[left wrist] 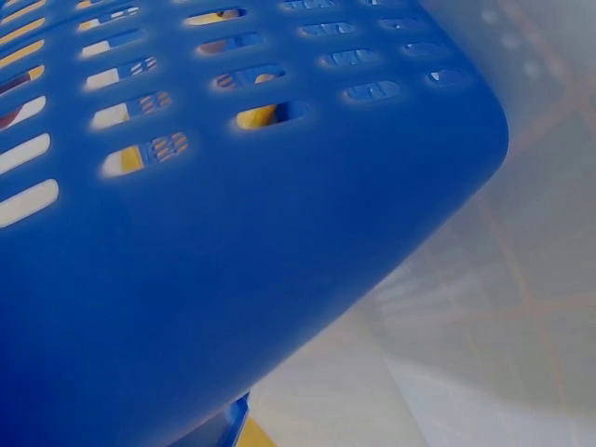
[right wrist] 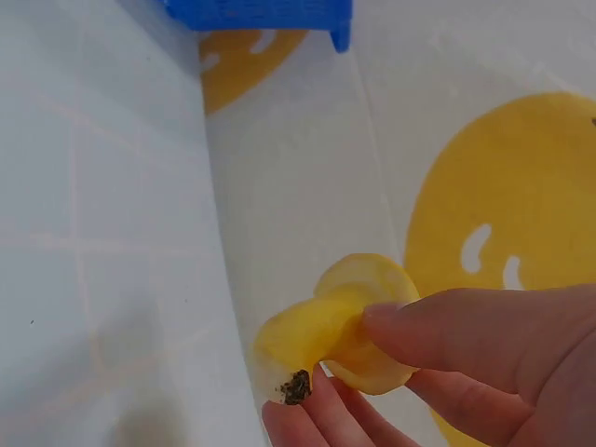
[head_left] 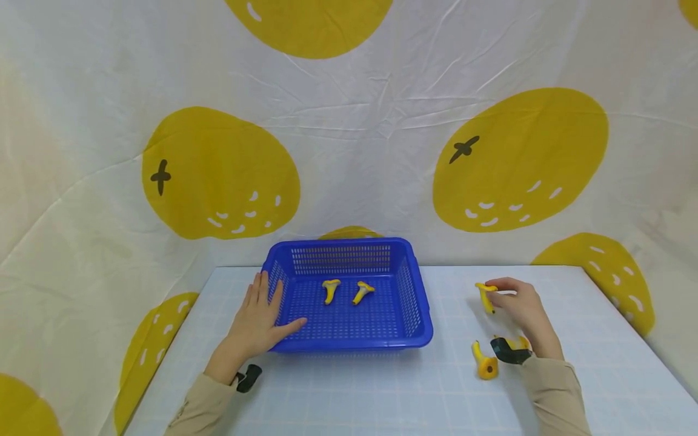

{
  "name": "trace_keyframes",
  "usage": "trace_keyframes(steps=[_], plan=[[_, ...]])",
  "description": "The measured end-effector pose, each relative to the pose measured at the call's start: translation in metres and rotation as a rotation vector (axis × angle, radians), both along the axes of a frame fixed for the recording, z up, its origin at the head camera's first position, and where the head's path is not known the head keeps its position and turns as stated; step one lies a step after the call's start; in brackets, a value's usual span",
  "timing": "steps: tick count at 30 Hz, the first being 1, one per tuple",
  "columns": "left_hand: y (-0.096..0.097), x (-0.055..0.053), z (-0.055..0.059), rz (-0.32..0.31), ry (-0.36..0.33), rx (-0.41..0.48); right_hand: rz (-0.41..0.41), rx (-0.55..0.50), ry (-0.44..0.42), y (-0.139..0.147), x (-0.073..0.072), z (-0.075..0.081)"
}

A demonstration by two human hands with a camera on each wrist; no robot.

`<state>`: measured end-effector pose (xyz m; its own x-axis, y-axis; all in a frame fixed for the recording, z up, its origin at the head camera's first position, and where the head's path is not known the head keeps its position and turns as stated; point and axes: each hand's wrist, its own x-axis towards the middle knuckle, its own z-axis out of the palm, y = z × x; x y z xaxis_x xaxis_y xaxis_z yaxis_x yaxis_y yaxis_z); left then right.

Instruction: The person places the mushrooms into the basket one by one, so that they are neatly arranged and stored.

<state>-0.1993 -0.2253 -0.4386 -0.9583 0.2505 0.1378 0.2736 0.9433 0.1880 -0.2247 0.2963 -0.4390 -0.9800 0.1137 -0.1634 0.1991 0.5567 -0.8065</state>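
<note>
My right hand (head_left: 520,306) pinches a yellow mushroom (head_left: 486,297) by its cap, above the table to the right of the basket. In the right wrist view the thumb presses on the mushroom (right wrist: 326,321), whose stem end is dark and dirty. My left hand (head_left: 259,321) rests with spread, straight fingers on the left rim of a blue plastic basket (head_left: 349,345). Two yellow mushrooms lie inside it, a left one (head_left: 330,290) and a right one (head_left: 362,292). The left wrist view is filled by the slotted basket wall (left wrist: 242,214).
Below my right hand, another mushroom (head_left: 484,362) lies on the light blue checked table (head_left: 382,393). Beside it, more yellow mushroom (head_left: 523,343) shows, partly hidden by the dark wrist camera (head_left: 509,351). A white cloth (head_left: 371,151) with big yellow fruit prints hangs behind the table.
</note>
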Motion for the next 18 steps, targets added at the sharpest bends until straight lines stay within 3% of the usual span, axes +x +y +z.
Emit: trace_keyframes(steps=[8,18], plan=[[0.001,0.001,0.003,-0.001,-0.002,-0.004,-0.024,-0.055,0.046,-0.005,0.001,0.007],[0.001,0.001,0.003,0.002,0.006,-0.015,-0.037,-0.126,0.221,-0.012,0.004,0.015]])
